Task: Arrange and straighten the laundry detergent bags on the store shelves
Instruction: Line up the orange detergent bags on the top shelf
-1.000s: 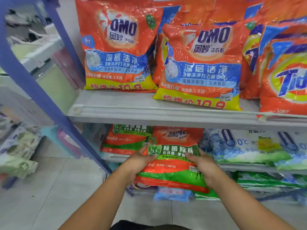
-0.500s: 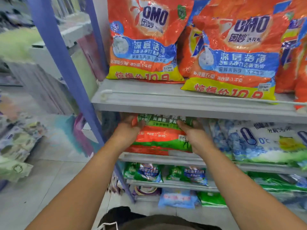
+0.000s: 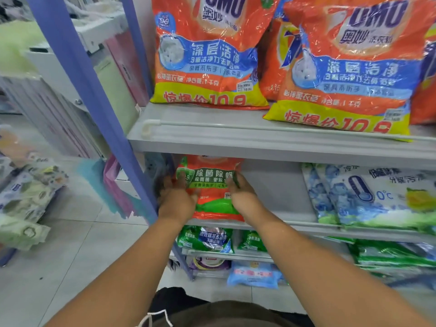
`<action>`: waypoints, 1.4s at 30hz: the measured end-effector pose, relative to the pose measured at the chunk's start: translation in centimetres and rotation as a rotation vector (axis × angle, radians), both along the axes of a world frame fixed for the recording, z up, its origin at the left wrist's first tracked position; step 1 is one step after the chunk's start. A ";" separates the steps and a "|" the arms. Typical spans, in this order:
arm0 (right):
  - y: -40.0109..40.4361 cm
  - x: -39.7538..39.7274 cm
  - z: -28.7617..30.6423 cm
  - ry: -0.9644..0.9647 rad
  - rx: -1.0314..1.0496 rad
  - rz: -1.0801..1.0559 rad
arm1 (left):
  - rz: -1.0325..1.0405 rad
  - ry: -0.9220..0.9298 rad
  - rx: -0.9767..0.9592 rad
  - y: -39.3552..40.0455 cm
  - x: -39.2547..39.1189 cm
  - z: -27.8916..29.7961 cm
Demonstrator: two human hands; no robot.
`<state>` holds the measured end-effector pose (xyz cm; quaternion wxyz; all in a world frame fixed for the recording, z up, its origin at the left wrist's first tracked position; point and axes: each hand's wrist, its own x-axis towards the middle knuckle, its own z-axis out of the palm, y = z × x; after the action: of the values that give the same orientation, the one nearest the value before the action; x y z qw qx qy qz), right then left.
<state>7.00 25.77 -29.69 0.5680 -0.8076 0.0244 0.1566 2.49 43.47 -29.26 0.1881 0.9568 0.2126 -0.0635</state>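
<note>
Since half a second ago, both hands are sitting farther in. Left hand [image 3: 175,201] and right hand [image 3: 240,194], fingers straight, are pressing the upright orange-and-green plastic detergent bag [image 3: 212,185] on the grey middle shelf [image 3: 278,223]. Above, two orange "OMO" bags [image 3: 207,55] are showing "10.9"; right, blue "0°C" bags [image 3: 377,197].

Bare forearms, no sleeves; dark brown garment [image 3: 226,312] at waist, white cord loop [image 3: 153,318] on it.
</note>
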 end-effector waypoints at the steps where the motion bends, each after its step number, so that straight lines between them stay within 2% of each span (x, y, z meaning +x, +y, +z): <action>1: 0.2 0.2 -0.4 0.004 0.012 -0.068 | 0.001 -0.022 0.020 0.2 0.1 -0.3; 4: 0.0 1.0 -1.5 0.084 -0.059 -0.233 | -0.024 -0.042 0.143 -0.1 -0.1 -0.6; 7: 0.0 1.8 -0.9 0.149 -0.241 -0.204 | -0.071 -0.119 0.196 -0.7 0.5 -0.2; 10: 0.9 3.9 1.0 0.000 -0.151 -0.198 | -0.242 -0.236 0.177 -0.9 1.7 -0.4; 12: 0.9 4.9 1.1 -0.052 -0.094 -0.108 | -0.335 -0.188 0.214 -1.0 1.9 -1.5; 14: 0.7 5.1 -0.2 -0.006 -0.059 -0.027 | -0.345 -0.165 0.227 -0.8 1.4 -3.1; 17: 0.4 5.3 -3.1 0.021 -0.004 -0.077 | -0.316 -0.176 0.135 -0.3 1.2 -4.2; 22: 1.7 7.0 -1.2 -0.008 0.375 -0.109 | -0.302 -0.193 0.121 0.0 1.2 -4.1; 25: 0.8 7.5 -1.4 -0.027 0.307 -0.128 | -0.310 -0.254 0.182 -0.1 0.8 -4.6; 31: 0.3 7.5 -2.8 -0.131 0.030 -0.102 | -0.345 -0.114 0.102 0.4 1.4 -3.5; 33: 0.4 7.6 -3.2 -0.109 0.064 -0.105 | -0.342 -0.156 0.127 0.3 1.2 -3.6; 36: 0.7 8.3 -3.0 -0.011 0.252 -0.219 | -0.370 -0.318 0.208 0.3 1.1 -3.6; 38: 1.1 9.8 -2.3 0.022 0.317 -0.270 | -0.400 -0.275 0.192 0.2 1.5 -3.4; 42: 0.7 12.4 -2.4 -0.026 0.202 -0.272 | -0.359 -0.074 0.113 -0.1 2.9 -3.8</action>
<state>19.44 26.45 -32.09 0.6625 -0.7376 0.1106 0.0695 5.34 43.40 -33.04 0.1271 0.9901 0.0346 -0.0489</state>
